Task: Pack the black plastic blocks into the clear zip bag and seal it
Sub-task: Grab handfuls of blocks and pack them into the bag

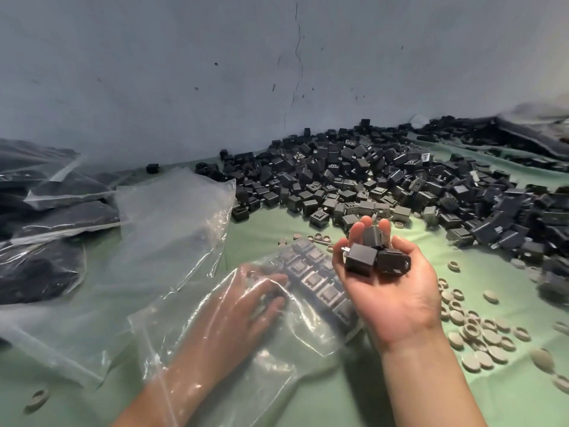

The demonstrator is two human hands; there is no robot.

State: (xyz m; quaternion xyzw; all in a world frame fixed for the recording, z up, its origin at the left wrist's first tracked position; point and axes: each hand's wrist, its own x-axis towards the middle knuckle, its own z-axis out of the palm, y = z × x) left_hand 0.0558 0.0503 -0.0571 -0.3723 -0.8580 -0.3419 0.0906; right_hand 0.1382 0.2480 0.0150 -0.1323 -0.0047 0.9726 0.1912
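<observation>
A clear zip bag (271,343) lies on the green cloth in front of me. My left hand (246,300) is inside it, seen through the plastic, its fingertips touching the rows of black blocks (311,272) lined up in the bag. To the right of the bag and above the cloth, my right hand (397,288) is turned palm up and cradles three black plastic blocks (374,254) in its curled fingers. A large heap of loose black blocks (385,180) covers the cloth beyond my hands, up to the wall.
Empty clear bags (172,217) lie at the left, with filled sealed bags (46,217) stacked behind them. Several grey round caps (480,331) are scattered at the right. A grey wall (277,72) closes the back. More packed blocks lie at the far right.
</observation>
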